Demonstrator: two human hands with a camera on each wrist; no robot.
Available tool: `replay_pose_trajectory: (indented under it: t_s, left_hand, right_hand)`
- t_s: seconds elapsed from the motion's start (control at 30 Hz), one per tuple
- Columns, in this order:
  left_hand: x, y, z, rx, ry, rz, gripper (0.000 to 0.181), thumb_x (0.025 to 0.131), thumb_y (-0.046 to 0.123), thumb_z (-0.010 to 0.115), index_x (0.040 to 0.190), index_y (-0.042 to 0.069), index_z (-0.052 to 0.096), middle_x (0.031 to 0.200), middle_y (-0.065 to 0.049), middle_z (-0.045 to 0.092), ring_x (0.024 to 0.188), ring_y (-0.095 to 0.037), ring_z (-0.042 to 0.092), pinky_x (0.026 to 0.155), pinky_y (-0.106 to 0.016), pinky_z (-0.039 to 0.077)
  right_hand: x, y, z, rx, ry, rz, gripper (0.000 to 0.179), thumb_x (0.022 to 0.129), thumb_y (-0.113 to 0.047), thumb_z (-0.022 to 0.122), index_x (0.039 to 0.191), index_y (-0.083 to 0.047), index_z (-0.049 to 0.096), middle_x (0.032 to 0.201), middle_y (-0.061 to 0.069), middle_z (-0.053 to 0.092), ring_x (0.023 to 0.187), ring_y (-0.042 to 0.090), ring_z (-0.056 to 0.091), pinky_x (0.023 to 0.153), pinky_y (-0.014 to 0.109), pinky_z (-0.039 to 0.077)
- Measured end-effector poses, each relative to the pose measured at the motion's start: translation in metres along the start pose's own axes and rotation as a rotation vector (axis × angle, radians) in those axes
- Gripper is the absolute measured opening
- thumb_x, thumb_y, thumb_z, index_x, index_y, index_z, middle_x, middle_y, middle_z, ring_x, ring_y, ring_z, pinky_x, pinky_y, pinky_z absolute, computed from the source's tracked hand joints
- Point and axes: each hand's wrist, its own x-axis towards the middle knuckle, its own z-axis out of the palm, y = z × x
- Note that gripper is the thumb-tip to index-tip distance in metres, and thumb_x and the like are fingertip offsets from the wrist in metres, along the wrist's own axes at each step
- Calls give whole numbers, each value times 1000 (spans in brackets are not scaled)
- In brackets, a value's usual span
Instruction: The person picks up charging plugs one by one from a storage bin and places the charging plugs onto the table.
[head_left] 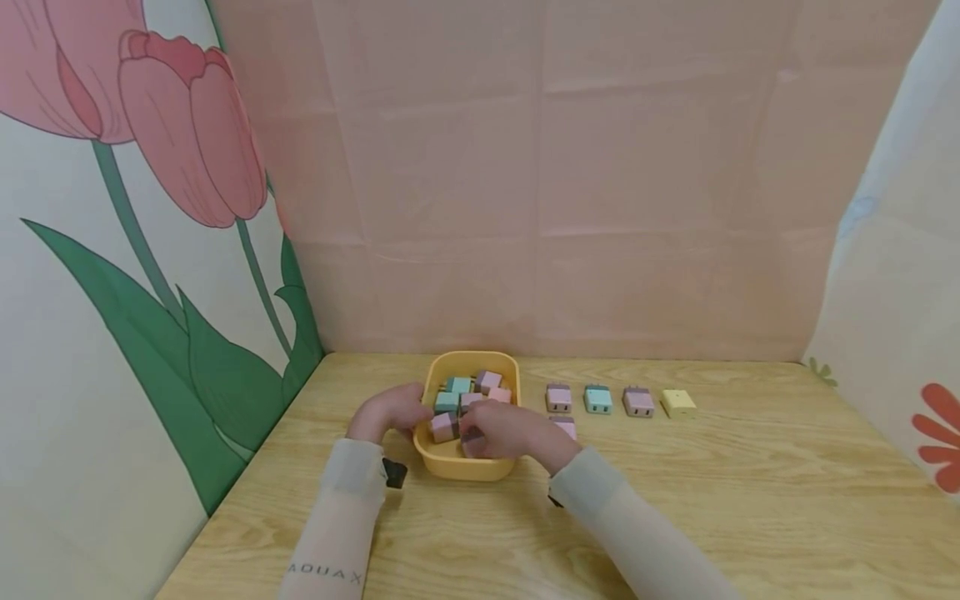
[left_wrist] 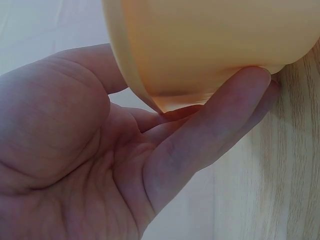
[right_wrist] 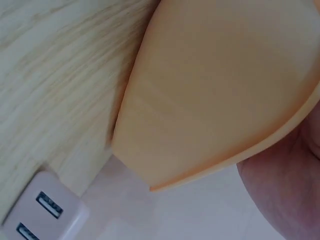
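Note:
A yellow plastic bin holds several small USB wall chargers in teal, pink and mauve, among them a teal charger and a pink one. My left hand grips the bin's left side; in the left wrist view its thumb goes behind the wall and its fingers lie along the outside near the bottom. Reaching over the right rim, my right hand has its curled fingers down inside, on a mauve charger near the front. The right wrist view shows the bin's outer wall, which hides the fingertips.
Right of the bin, a row of chargers lies on the wooden table: a pink one, a teal one, a mauve one and a yellow one. Another pink charger lies in front, partly behind the right wrist.

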Motion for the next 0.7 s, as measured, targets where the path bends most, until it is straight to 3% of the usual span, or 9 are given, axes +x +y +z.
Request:
replay_pose_trajectory:
  t_s: [0.33, 0.7]
  left_hand:
    - [0, 0, 0, 20, 0, -1, 29, 102, 13, 60, 127, -1, 63, 108, -13, 71, 88, -23, 71, 77, -35, 62]
    - [0, 0, 1, 23, -5, 13, 27, 101, 11, 58, 124, -1, 63, 106, -12, 71, 85, -22, 71, 75, -35, 62]
  right_hand:
    - [0, -1, 1, 59, -12, 32, 25, 103, -15, 74, 126, -8, 78, 123, 7, 76, 116, 22, 71, 107, 45, 60]
    - [0, 1, 3, 46, 6, 2, 25, 101, -13, 75, 125, -5, 78, 123, 10, 77, 116, 24, 72, 105, 45, 61]
